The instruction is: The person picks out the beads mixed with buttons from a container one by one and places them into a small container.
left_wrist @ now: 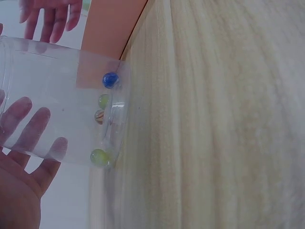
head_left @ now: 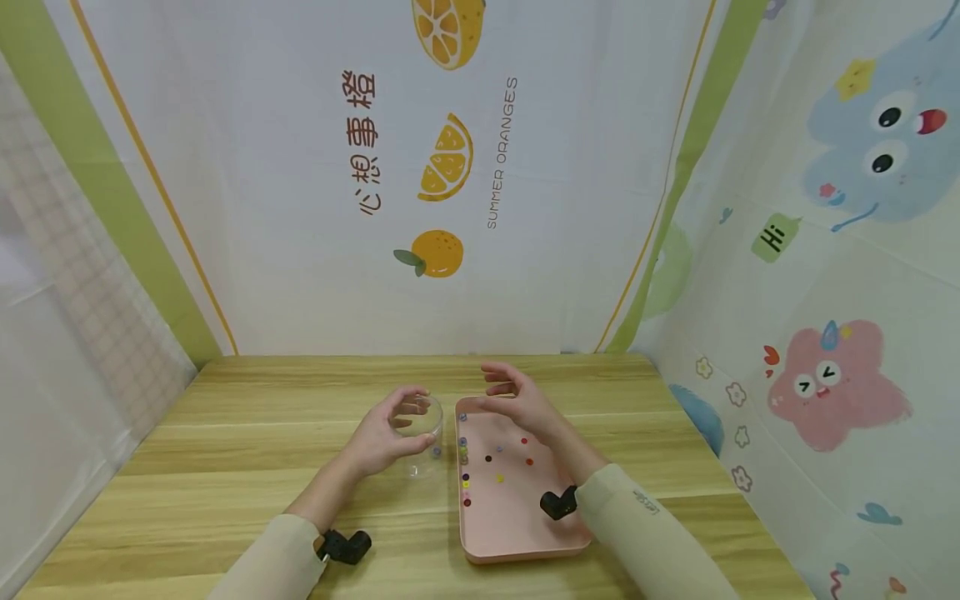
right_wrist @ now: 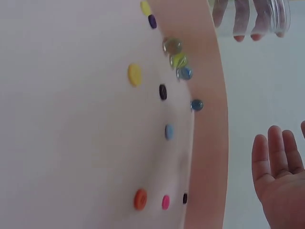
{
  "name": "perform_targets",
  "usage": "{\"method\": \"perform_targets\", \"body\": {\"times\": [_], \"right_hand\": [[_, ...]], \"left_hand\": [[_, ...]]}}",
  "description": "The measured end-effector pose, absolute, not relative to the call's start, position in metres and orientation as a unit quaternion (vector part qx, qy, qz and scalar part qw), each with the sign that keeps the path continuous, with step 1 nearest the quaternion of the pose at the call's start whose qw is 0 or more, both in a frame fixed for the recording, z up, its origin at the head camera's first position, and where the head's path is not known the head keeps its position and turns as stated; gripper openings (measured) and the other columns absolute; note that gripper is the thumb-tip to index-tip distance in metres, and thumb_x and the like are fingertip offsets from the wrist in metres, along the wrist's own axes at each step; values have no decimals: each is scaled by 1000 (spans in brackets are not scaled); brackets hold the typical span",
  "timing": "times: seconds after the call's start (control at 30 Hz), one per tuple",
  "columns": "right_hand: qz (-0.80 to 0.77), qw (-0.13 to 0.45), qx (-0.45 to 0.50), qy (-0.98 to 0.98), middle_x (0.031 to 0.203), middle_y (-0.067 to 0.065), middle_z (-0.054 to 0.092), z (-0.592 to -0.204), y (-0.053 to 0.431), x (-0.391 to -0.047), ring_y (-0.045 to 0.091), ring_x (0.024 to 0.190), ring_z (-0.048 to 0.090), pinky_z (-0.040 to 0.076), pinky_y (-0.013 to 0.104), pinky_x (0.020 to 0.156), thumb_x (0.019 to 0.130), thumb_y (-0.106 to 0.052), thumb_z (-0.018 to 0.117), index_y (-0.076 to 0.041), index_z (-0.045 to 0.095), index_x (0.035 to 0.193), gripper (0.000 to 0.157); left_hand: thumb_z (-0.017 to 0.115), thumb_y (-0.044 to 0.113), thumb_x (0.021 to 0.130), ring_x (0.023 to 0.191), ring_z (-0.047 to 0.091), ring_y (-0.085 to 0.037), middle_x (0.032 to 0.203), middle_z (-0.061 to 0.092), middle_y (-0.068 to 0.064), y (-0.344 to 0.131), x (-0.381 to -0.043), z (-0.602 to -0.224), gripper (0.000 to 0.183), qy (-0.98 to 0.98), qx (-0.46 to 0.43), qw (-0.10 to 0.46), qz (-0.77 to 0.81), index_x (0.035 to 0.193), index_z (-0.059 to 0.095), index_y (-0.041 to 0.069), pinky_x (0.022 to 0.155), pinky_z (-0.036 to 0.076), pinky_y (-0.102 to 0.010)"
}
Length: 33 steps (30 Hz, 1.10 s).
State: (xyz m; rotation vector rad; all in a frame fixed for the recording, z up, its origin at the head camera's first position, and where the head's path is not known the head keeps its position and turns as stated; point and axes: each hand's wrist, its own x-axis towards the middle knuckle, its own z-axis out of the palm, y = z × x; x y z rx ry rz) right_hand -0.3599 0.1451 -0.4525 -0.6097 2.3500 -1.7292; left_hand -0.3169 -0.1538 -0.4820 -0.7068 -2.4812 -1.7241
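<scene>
The fingers [left_wrist: 35,128] of the left hand [head_left: 375,437] bend round a clear jar [left_wrist: 71,109], thumb along the near side and the others spread across the far side, so the jar sits in a wide, light grip. The fingers of the right hand [head_left: 528,404] are parted and gently curved, holding nothing, with the thumb lower and the palm turned toward the left; this hand hangs in the air over the far end of a pink tray [head_left: 517,533]. Both wrists carry a small black camera, and the two forearms, in cream sleeves [head_left: 652,542], slant inward from the near corners, the right one passing over the tray's right edge. The jar is upright just left of the tray; its base seems to rest on the wooden table [head_left: 262,450], though the blur makes that hard to confirm. At its bottom lie a blue marble [left_wrist: 110,80], a yellow-green marble [left_wrist: 99,157] and others between them. Inside the tray, more marbles [right_wrist: 184,72] line the left wall, while a yellow button [right_wrist: 135,75], an orange button [right_wrist: 140,199], a pink button [right_wrist: 165,202] and a light blue button [right_wrist: 169,131] are scattered over the floor of the tray
</scene>
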Motion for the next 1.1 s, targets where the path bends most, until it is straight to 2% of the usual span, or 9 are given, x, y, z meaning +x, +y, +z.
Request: {"method": "perform_targets", "body": {"times": [0.1,0.23,0.33,0.43,0.57,0.67,0.8,1.0,1.1], "right_hand": [[-574,74,-204,790,163,10,53,-457,151,-362,35,138,58,57,47,107,102,-27,80,-24,55,160,64],[-566,71,-206,795,161,20,54,-462,157,-365,30,131,62,59,42,104,102,-27,80,-19,57,158,61],[-560,76,-209,798,158,26,55,-464,160,-366,28,126,65,60,43,104,103,-27,78,-14,59,155,56],[-557,83,-202,801,148,24,62,-465,162,-365,24,119,68,62,48,105,104,-27,78,-11,62,151,52],[-546,87,-189,812,132,13,72,-464,163,-363,21,110,69,63,53,101,103,-26,79,-7,65,147,50],[-534,91,-195,818,123,10,74,-464,163,-363,29,105,70,63,52,94,102,-25,79,-4,67,144,48],[-518,108,-206,823,115,7,74,-464,162,-365,35,101,71,64,48,90,102,-25,79,-6,72,138,41],[-492,135,-215,833,110,4,76,-467,159,-368,25,93,72,65,40,84,102,-30,79,-9,74,134,38],[-488,147,-214,833,110,4,76,-468,158,-369,24,90,73,65,40,80,103,-31,78,-11,75,134,37]], "left_hand": [[88,21,91,137,62,-43,144,67,-20,-154,-317,-483,69,-799,-228,19,-557,151,54,12,116,49,-68],[88,20,92,137,62,-45,144,67,-21,-155,-318,-483,70,-800,-233,22,-553,151,53,8,115,50,-69],[87,20,92,137,62,-46,144,67,-21,-156,-319,-483,71,-800,-234,24,-552,152,52,5,115,50,-68],[87,19,92,137,63,-45,144,67,-21,-156,-319,-484,71,-801,-233,24,-551,152,52,6,115,50,-68],[88,20,92,137,62,-46,144,67,-22,-156,-319,-484,70,-801,-235,24,-550,151,53,6,115,50,-70],[88,20,92,136,63,-46,144,67,-22,-156,-319,-484,70,-800,-237,26,-550,151,53,6,114,50,-70],[88,19,91,136,63,-44,144,67,-20,-156,-319,-483,71,-799,-234,26,-553,151,53,6,114,51,-68],[89,19,91,136,63,-43,144,66,-22,-154,-318,-482,72,-800,-228,20,-555,152,53,7,115,51,-67],[89,19,91,136,63,-43,145,66,-24,-154,-318,-482,73,-798,-228,17,-557,153,53,6,115,50,-67]]}}
